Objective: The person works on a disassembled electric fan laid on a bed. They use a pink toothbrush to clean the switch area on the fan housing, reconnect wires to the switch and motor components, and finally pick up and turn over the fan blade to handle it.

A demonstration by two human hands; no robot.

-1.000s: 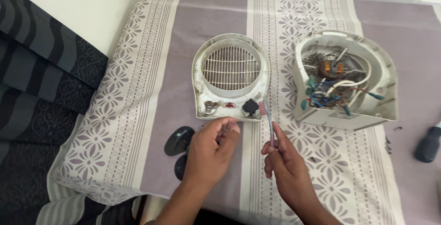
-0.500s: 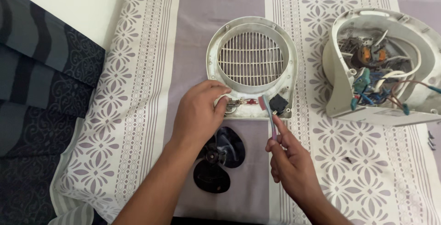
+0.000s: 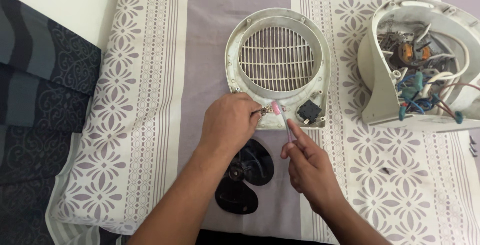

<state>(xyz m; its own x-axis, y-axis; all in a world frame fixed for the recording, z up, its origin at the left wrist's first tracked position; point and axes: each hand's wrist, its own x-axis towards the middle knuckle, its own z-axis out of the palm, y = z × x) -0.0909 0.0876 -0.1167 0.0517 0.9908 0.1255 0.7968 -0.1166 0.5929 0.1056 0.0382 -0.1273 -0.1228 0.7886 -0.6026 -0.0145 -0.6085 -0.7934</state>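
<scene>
Head view: left hand (image 3: 229, 123) pins the white grille cover (image 3: 278, 65) steady; right hand (image 3: 309, 167) pinches a toothbrush (image 3: 281, 116), bristles on its lower edge.

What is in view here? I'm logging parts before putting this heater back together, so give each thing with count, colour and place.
front grille cover: one, cream, centre of cloth
rear housing: one, cream, right, coloured wires inside
black switch: one, cover's lower right corner
toothbrush: one, pink head on cover's lower edge
fan blade: one, black, between the forearms
screws: a few, dark, far right
cloth: one, lilac and white patterned
left hand: on cover's lower left edge
right hand: holds toothbrush
</scene>
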